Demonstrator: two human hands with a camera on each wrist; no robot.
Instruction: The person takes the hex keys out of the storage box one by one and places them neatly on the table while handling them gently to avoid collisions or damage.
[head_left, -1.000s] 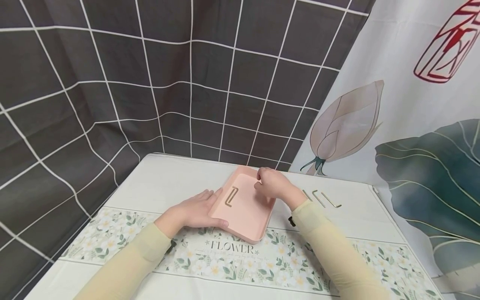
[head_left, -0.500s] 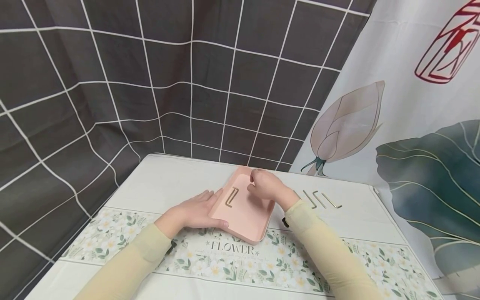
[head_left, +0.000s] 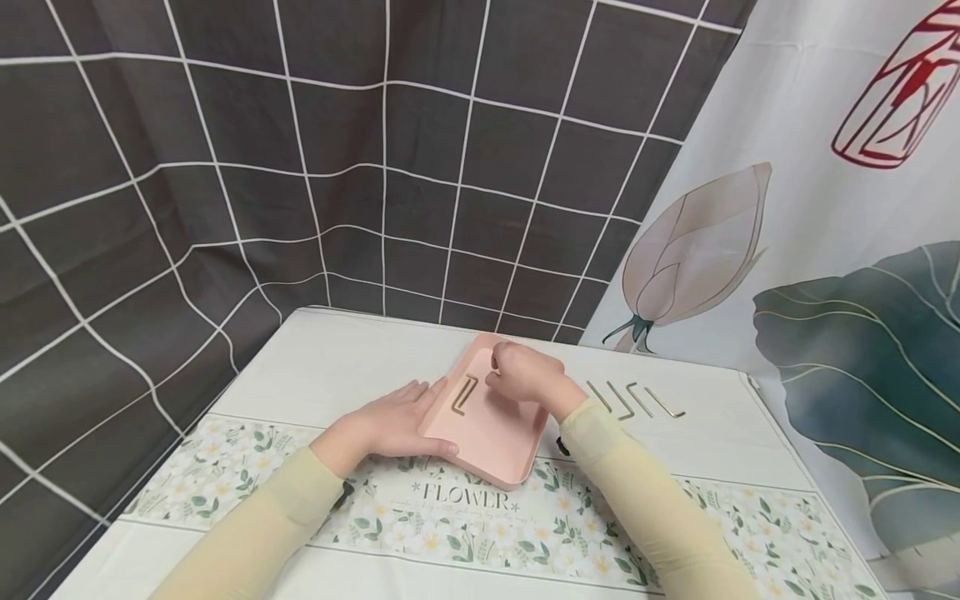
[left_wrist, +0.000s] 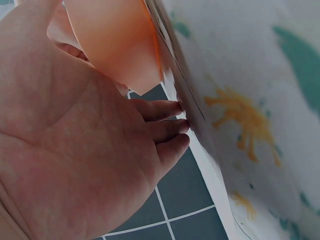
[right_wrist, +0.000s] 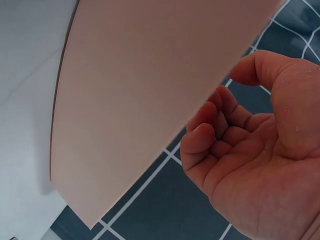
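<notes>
A pink rectangular tray [head_left: 495,442] lies on the table with two L-shaped brass-coloured hex keys [head_left: 467,390] inside, toward its left side. My left hand [head_left: 393,421] rests at the tray's left edge, fingers spread on the tabletop and thumb along the near rim. The left wrist view shows its extended fingers beside the tray wall [left_wrist: 115,45]. Above the right part of the tray is my right hand [head_left: 525,373], fingers loosely bent and thumb apart from the index finger. No key shows in it; in the right wrist view the tray side [right_wrist: 135,100] hides some fingertips.
Several more hex keys [head_left: 657,401] lie in a row on the table right of the tray, close to the right forearm. A floral cloth band [head_left: 465,533] crosses the table in front. A dark grid curtain [head_left: 420,208] hangs behind the table's far edge.
My right hand has moved left over the tray, toward the two keys inside it, uncovering more of the row of keys at right. The left hand and tray stay in place.
</notes>
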